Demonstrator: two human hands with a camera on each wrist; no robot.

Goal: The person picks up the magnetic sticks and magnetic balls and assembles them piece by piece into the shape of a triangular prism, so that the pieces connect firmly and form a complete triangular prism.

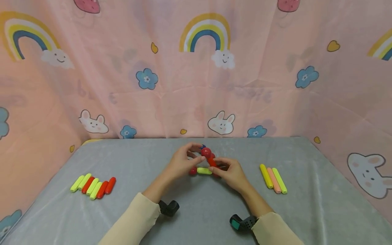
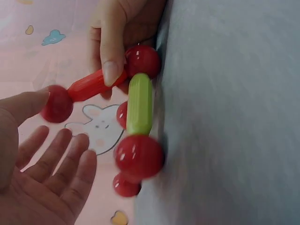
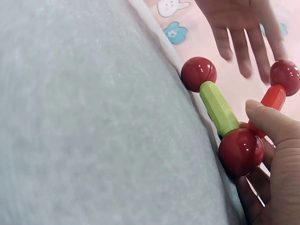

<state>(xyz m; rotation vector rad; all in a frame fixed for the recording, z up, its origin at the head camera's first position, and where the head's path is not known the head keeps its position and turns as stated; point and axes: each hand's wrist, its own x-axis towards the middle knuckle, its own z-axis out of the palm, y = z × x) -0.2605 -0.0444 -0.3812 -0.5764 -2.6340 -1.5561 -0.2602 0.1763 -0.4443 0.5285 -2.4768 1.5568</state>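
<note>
A small frame of magnetic sticks and balls stands near the table's far side. My right hand (image 1: 229, 172) pinches its red stick (image 2: 89, 85), which slants up from a red ball (image 3: 241, 152) low by the table. At the stick's upper end sits another red ball (image 1: 206, 152), with the thumb of my left hand (image 1: 180, 161) touching it; that hand's other fingers spread loosely, apart from the ball in the left wrist view. A light green stick (image 1: 204, 170) runs from the lower ball to a red ball (image 3: 198, 74) at the left. More red balls show behind.
On the grey table (image 1: 199, 217), a row of light green and red sticks (image 1: 93, 186) lies at the left. Yellow, peach and light green sticks (image 1: 273, 178) lie at the right. A pink patterned curtain (image 1: 196, 102) hangs behind the table.
</note>
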